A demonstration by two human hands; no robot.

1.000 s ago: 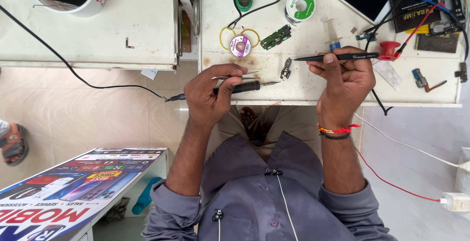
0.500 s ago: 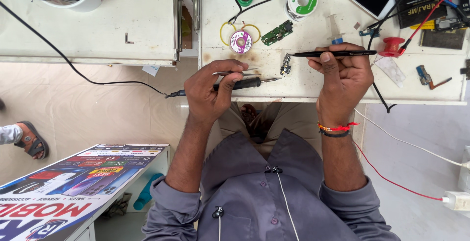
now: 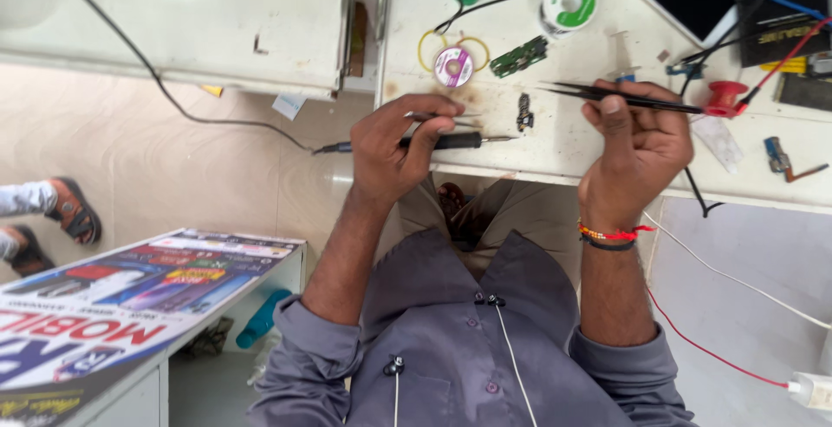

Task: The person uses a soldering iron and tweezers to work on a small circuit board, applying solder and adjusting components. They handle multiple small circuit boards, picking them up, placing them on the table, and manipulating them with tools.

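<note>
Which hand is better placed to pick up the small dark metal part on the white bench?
Probably the right hand: its black pointed tweezers end just beside the small dark metal part; the left hand holds a black soldering iron.

We see white worktop [image 3: 555,145], stained and scuffed, under grip; second white cabinet [image 3: 217,37] butts against it further out on that side, narrow gap between. Below both, beige tiled floor [image 3: 173,167], evenly lit by soft daylight. Low down, well apart from grip, white counter with colourful printed poster [image 3: 113,297]. On other side, pale grey floor [image 3: 737,245].
</note>
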